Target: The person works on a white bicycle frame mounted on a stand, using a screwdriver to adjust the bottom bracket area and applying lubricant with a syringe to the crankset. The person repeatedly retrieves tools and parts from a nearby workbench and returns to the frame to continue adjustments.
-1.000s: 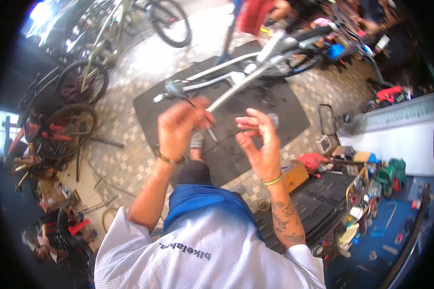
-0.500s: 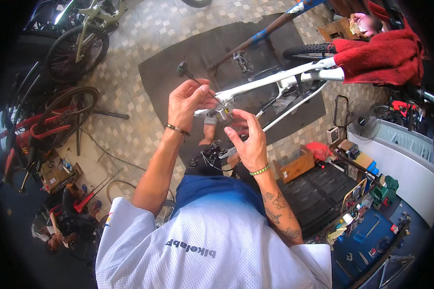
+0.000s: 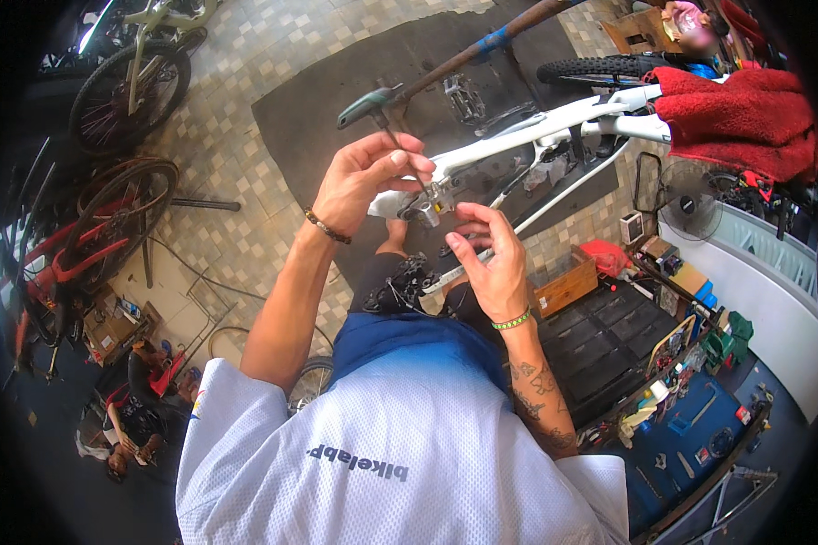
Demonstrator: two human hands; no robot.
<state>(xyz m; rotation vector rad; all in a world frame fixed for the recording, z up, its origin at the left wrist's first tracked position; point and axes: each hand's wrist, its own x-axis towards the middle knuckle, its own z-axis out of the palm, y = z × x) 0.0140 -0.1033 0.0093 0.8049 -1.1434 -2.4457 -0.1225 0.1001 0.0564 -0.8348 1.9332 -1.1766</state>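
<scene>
My left hand (image 3: 356, 183) pinches the shaft of a T-handle hex key (image 3: 362, 109) with a grey-green handle. The handle points up and away to the left. Its shaft runs down to a small silver metal part with a yellow spot (image 3: 432, 209), which looks like a brake caliper, at the near end of a white bicycle frame (image 3: 495, 143). My right hand (image 3: 500, 271) is just right of that part, thumb and fingers apart and curved. Whether its fingertips touch the part cannot be made out. A rear derailleur (image 3: 411, 275) hangs below, close to my legs.
A red towel (image 3: 736, 123) drapes over the frame's far end. A workbench with tools (image 3: 691, 436) stands at the lower right, beside a dark tray (image 3: 600, 350). Other bicycles (image 3: 109, 222) line the left. People sit at the lower left and upper right; a fan (image 3: 691, 200) stands right.
The hex key's handle has swung round and now shows its full length across. My right hand has shifted slightly right and down. The whole view has moved a little.
</scene>
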